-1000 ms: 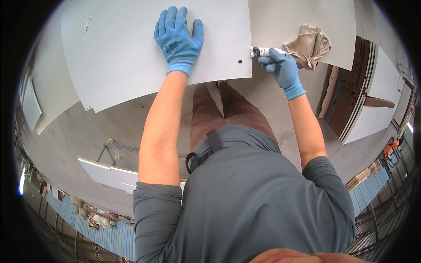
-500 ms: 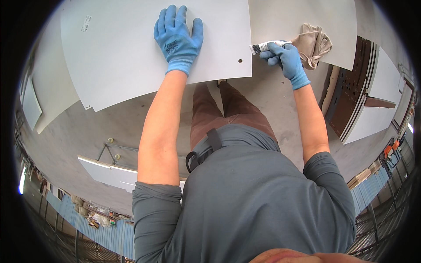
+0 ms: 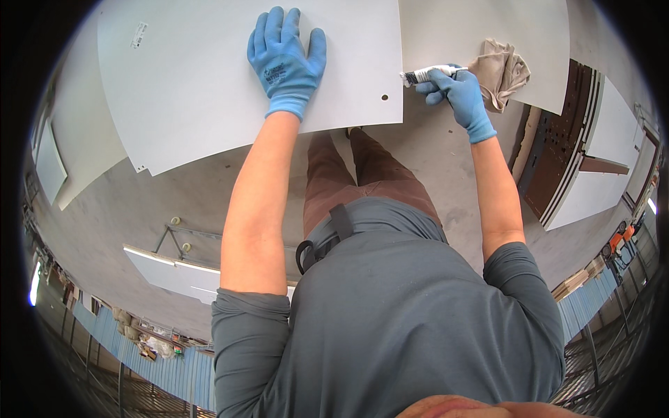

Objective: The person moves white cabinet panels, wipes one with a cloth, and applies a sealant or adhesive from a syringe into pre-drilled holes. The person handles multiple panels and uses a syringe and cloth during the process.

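My left hand, in a blue work glove, lies flat with its fingers apart on a large white panel. The panel has a small dark hole near its right corner and a printed label at the far left. Off the panel's right edge, my right hand, also gloved in blue, grips a slim white tube with dark print. The tube's left end sits right at the panel edge; I cannot tell whether it touches. Just beyond that hand lies a crumpled beige cloth.
Another pale panel extends beneath the cloth. At right, brown and white boards are stacked. A wheeled metal frame with white boards stands at lower left. My legs are close to the panel's near edge.
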A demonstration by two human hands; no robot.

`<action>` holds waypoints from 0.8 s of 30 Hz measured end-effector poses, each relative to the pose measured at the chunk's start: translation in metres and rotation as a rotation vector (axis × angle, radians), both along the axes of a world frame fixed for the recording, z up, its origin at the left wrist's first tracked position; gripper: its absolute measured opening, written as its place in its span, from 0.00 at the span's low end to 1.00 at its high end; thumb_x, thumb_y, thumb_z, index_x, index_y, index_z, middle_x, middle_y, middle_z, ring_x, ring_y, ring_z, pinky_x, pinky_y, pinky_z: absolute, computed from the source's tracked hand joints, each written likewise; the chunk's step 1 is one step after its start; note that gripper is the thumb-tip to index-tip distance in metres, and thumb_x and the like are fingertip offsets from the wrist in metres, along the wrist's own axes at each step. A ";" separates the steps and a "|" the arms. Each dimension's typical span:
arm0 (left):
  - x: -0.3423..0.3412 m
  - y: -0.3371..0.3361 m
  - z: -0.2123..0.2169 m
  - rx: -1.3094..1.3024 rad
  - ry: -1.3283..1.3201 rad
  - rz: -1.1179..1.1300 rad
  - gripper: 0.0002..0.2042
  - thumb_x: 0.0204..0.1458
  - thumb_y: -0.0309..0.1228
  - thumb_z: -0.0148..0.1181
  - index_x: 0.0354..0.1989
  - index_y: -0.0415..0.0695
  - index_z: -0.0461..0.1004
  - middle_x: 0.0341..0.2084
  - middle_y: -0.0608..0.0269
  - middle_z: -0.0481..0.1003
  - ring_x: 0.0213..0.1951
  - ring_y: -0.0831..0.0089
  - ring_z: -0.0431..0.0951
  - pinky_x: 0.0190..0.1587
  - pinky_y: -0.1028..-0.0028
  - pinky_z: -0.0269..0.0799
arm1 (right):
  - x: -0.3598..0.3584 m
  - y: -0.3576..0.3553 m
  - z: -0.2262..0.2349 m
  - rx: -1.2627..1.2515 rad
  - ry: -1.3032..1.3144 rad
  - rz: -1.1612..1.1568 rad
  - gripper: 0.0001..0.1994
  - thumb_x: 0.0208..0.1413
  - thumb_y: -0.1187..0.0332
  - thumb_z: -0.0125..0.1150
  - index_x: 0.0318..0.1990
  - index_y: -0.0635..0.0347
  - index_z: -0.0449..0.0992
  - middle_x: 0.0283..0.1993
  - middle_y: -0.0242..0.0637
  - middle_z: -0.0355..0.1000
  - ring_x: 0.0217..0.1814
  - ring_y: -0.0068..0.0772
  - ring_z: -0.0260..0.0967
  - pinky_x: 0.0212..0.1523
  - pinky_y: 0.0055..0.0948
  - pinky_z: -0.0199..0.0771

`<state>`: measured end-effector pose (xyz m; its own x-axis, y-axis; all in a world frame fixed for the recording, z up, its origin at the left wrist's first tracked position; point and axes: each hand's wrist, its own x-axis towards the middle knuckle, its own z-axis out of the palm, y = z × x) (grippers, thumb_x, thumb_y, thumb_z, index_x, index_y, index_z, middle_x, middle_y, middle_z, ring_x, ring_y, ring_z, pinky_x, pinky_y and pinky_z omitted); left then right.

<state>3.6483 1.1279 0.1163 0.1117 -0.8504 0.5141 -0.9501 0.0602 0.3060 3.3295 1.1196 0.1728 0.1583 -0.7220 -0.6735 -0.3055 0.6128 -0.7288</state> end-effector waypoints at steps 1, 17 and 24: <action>0.000 0.000 0.000 0.001 0.003 0.000 0.23 0.53 0.45 0.69 0.52 0.43 0.82 0.55 0.51 0.78 0.60 0.49 0.74 0.62 0.53 0.69 | 0.000 0.000 0.001 0.003 0.004 -0.005 0.15 0.69 0.63 0.59 0.48 0.70 0.80 0.37 0.42 0.84 0.26 0.22 0.74 0.32 0.22 0.76; -0.001 0.002 0.003 0.029 -0.001 -0.004 0.23 0.53 0.46 0.68 0.53 0.45 0.82 0.57 0.51 0.77 0.62 0.49 0.73 0.64 0.53 0.67 | 0.010 0.028 0.015 -1.042 0.341 0.398 0.15 0.50 0.74 0.67 0.47 0.59 0.79 0.30 0.37 0.80 0.30 0.36 0.79 0.35 0.33 0.80; -0.001 0.001 0.004 0.026 -0.022 -0.007 0.23 0.53 0.45 0.68 0.53 0.44 0.82 0.56 0.51 0.77 0.61 0.49 0.74 0.63 0.53 0.68 | 0.003 0.040 -0.006 -1.325 0.528 0.722 0.21 0.42 0.75 0.66 0.49 0.61 0.77 0.38 0.37 0.78 0.42 0.41 0.79 0.47 0.40 0.79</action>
